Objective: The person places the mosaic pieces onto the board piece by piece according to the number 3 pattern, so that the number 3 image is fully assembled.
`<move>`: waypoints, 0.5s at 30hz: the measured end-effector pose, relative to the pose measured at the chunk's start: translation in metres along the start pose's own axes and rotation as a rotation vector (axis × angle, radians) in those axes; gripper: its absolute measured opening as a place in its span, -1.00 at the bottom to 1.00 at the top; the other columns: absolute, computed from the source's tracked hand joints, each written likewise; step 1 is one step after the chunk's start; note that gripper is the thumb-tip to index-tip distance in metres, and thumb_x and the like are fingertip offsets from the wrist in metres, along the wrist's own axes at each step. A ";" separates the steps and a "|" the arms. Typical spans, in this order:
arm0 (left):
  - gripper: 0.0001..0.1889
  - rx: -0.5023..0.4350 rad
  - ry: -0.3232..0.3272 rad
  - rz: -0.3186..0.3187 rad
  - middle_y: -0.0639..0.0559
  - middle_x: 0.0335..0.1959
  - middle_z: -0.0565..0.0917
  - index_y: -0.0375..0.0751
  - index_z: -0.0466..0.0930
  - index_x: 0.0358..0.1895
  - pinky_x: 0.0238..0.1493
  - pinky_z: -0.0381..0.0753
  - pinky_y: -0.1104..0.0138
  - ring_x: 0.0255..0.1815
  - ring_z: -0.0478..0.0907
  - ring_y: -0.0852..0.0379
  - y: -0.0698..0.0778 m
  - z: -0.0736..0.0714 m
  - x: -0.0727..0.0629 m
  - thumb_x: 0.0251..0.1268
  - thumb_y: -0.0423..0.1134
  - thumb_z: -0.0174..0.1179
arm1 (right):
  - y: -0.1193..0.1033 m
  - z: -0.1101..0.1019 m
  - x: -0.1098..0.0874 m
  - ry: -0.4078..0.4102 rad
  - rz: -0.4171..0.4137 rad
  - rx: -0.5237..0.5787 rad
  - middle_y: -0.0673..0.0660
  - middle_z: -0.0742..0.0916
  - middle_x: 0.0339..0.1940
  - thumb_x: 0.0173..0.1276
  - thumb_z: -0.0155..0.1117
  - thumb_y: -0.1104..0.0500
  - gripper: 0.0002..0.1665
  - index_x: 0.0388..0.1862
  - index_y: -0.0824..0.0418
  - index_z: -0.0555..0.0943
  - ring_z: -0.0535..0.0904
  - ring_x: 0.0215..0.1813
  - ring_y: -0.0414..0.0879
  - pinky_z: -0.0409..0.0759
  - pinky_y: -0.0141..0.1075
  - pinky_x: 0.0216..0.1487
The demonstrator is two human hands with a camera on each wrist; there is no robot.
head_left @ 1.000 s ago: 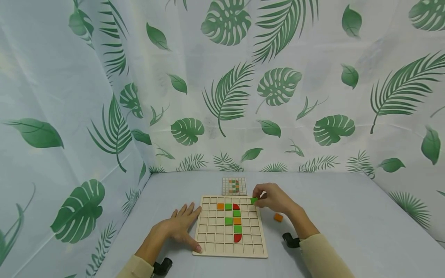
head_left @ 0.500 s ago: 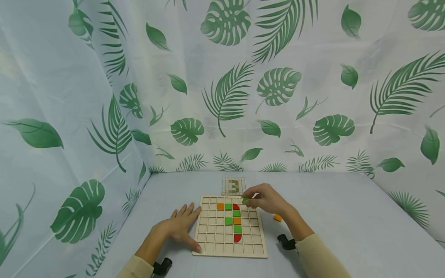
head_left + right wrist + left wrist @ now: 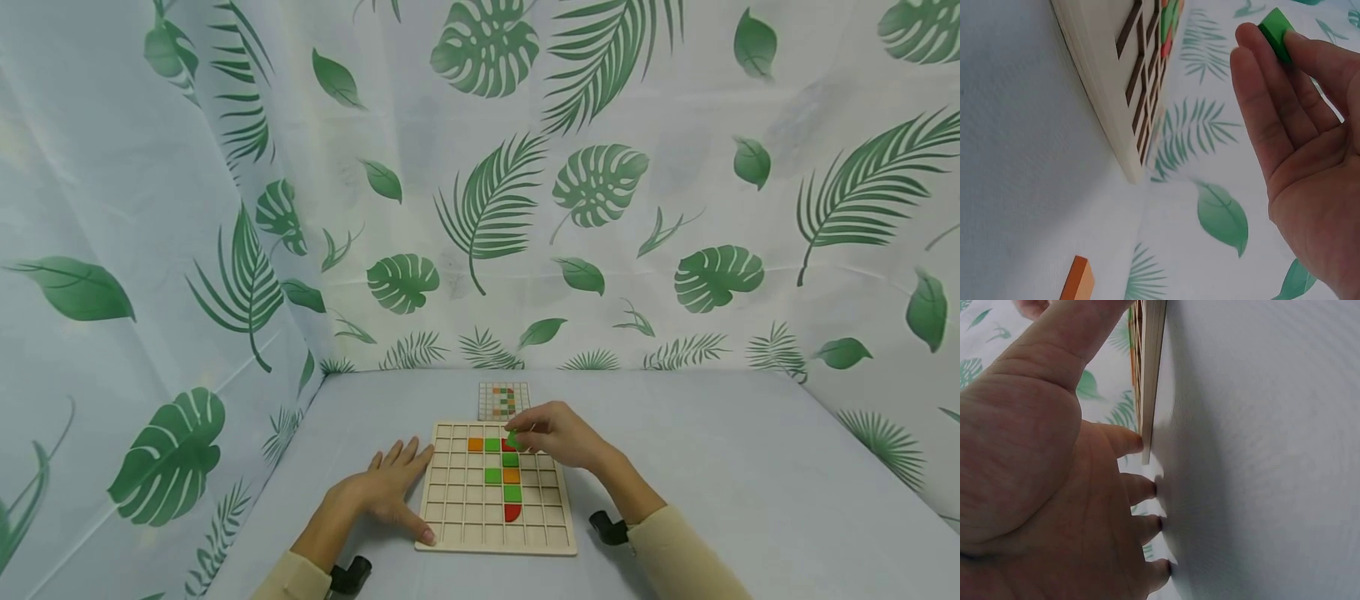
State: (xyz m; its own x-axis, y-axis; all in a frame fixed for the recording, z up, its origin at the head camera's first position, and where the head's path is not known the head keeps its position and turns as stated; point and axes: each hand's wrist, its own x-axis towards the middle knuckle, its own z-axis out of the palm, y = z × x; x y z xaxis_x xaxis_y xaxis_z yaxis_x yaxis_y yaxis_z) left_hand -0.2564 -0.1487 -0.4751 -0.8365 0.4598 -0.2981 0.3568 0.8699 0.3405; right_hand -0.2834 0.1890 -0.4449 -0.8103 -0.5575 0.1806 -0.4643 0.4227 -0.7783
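A pale wooden grid board (image 3: 459, 527) lies on the table, with orange, green and red tiles in some of its cells. My left hand (image 3: 388, 490) rests along the board's left edge, fingers spread and thumb at the near left corner. In the left wrist view the index fingertip (image 3: 1134, 442) touches the board's side. Between thumb and fingertips my right hand (image 3: 564, 435) pinches a green square tile (image 3: 1277, 34). It hovers over the upper part of the board, overlapping the top red tile (image 3: 506, 444) in the head view.
Behind the board lies a small pattern card (image 3: 492, 402) printed with a grid of coloured shapes. A loose orange tile (image 3: 1077, 280) is on the table right of the board; the right arm hides it in the head view. A leaf-patterned curtain (image 3: 600, 283) stands behind.
My right hand has moved left with the green tile, from the board's far right corner to above the top red tile. The left hand has stayed in place.
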 end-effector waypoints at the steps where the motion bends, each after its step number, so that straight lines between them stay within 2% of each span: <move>1: 0.47 -0.002 0.001 0.001 -0.24 0.74 -0.12 -0.05 -0.08 0.72 0.65 -0.15 -0.31 0.75 -0.25 -0.31 0.000 0.000 0.000 -0.25 0.49 0.55 | 0.000 0.002 0.001 -0.004 -0.008 -0.005 0.14 0.85 -0.08 0.49 0.31 0.30 -0.74 0.10 0.21 0.77 0.78 -0.19 0.23 0.79 -0.26 -0.18; 9: 0.47 -0.009 0.001 -0.001 -0.23 0.75 -0.13 -0.04 -0.08 0.72 0.65 -0.16 -0.30 0.75 -0.26 -0.30 -0.001 0.001 0.000 -0.26 0.49 0.55 | -0.002 0.011 0.005 -0.043 -0.058 0.015 0.29 0.82 0.01 0.48 0.32 0.31 -0.78 0.04 0.25 0.78 0.80 -0.11 0.17 0.76 -0.36 -0.12; 12: 0.47 -0.007 0.000 -0.003 -0.22 0.75 -0.14 -0.04 -0.09 0.72 0.66 -0.17 -0.30 0.76 -0.26 -0.29 -0.001 0.001 0.001 -0.25 0.49 0.55 | -0.003 0.015 0.006 -0.058 -0.068 -0.005 0.21 0.83 -0.02 0.46 0.35 0.31 -0.78 0.03 0.28 0.79 0.80 -0.14 0.14 0.76 -0.36 -0.14; 15: 0.47 -0.001 0.003 0.000 -0.22 0.75 -0.13 -0.04 -0.08 0.72 0.66 -0.16 -0.30 0.75 -0.26 -0.30 -0.002 0.001 0.001 -0.25 0.49 0.55 | -0.005 0.019 0.007 -0.077 -0.058 -0.043 0.06 0.85 -0.08 0.45 0.38 0.28 -0.78 0.02 0.27 0.79 0.79 -0.19 0.00 0.75 -0.36 -0.16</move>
State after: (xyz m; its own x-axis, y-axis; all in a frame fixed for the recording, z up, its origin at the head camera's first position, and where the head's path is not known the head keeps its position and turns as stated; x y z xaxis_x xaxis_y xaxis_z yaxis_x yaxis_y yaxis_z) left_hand -0.2574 -0.1496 -0.4766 -0.8377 0.4590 -0.2959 0.3561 0.8699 0.3413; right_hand -0.2799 0.1695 -0.4511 -0.7525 -0.6344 0.1768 -0.5258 0.4172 -0.7412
